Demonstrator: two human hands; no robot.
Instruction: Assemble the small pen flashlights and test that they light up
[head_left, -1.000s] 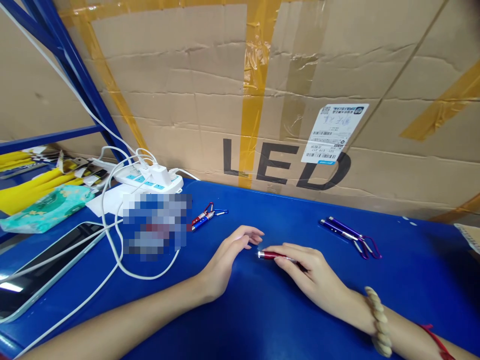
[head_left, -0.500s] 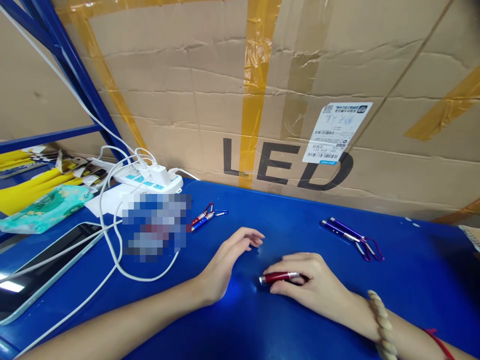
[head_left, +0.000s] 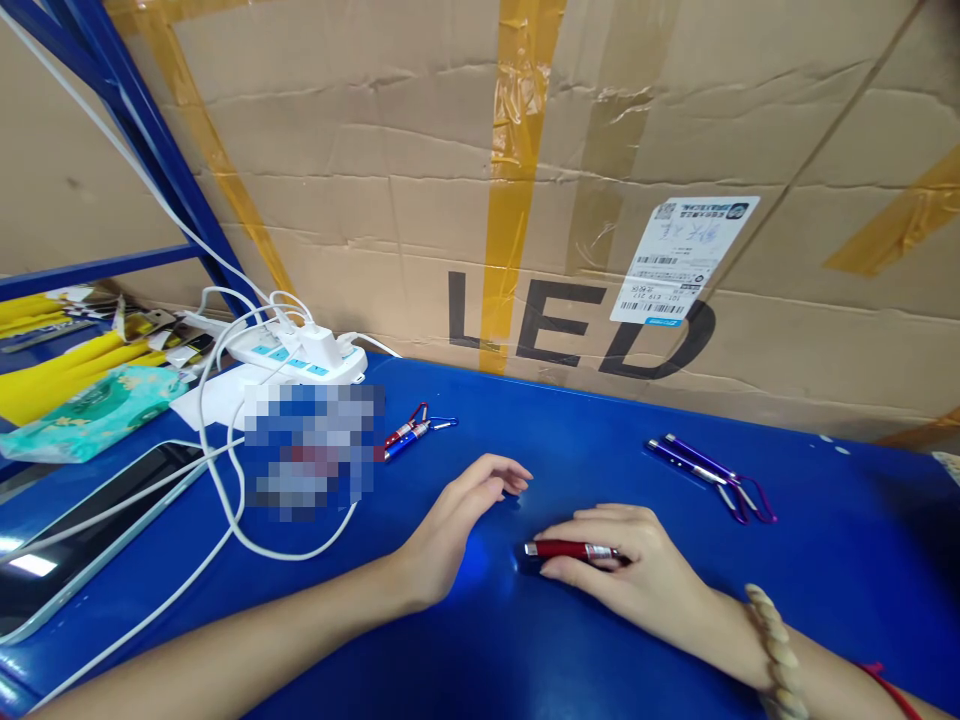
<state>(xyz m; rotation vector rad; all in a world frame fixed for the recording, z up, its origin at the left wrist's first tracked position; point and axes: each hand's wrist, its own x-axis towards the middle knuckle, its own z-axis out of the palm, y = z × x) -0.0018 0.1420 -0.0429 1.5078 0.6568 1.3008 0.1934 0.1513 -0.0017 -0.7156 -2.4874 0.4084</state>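
"The red penlight has come closer in since 1 second ago. And the left hand?"

"Seemingly empty, fingers together and curled. Right of it, on or just over the blue table, the penlight sits clamped in the right hand's fingers; 2 purple penlights lie farther right."

"Handling?"

"Probably light, stiff and slick; pinch it mid-barrel."

behind table: carton | left: phone, power strip | middle: hands, held penlight | right: two penlights

One close head-worn view, forward and down across blue tabletop toward cardboard.
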